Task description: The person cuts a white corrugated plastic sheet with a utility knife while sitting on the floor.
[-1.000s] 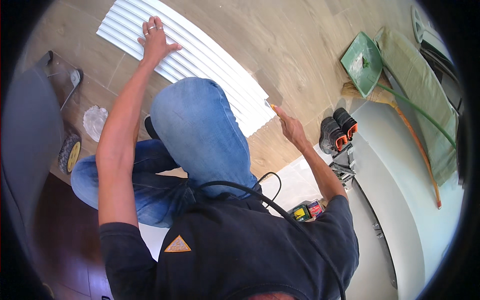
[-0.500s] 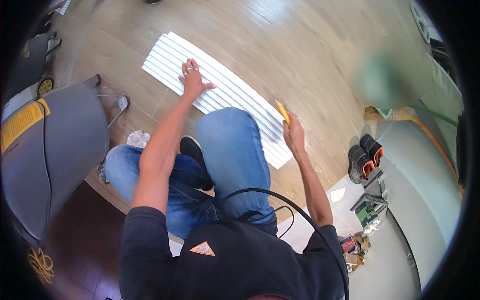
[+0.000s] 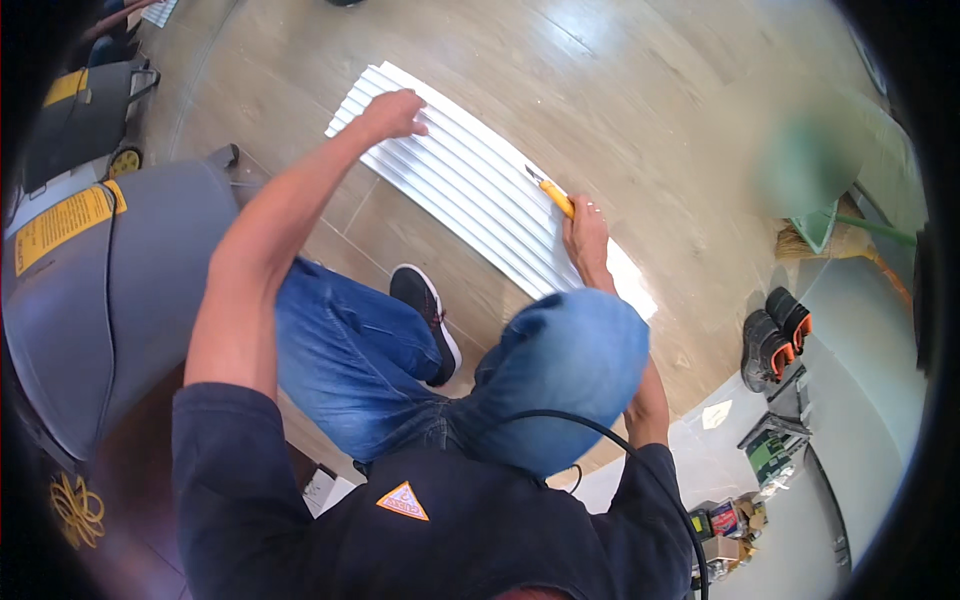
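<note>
A white ribbed panel (image 3: 465,190) lies slantwise on the wood-look floor in front of me. My left hand (image 3: 396,114) rests over its far left part, fingers curled down near the far edge; what they grip, if anything, is hidden under the hand. A yellow utility knife (image 3: 556,197) is held in my right hand (image 3: 588,238), above the right part of the panel. Its dark blade points up and to the left, close to the panel's far edge. My raised knee in blue jeans (image 3: 575,370) covers the panel's near right end and part of my right forearm.
A large grey machine with a yellow label (image 3: 160,270) stands close on my left. To the right are dark shoes with orange lining (image 3: 775,340), a broom (image 3: 835,243) and a green dustpan (image 3: 815,228). A black cable (image 3: 640,450) crosses my lap. Another person's arm (image 3: 120,18) shows far left.
My left hand has curled from spread flat and moved toward the panel's far edge. The knife in my right hand has moved up along the panel. My knee has shifted right.
</note>
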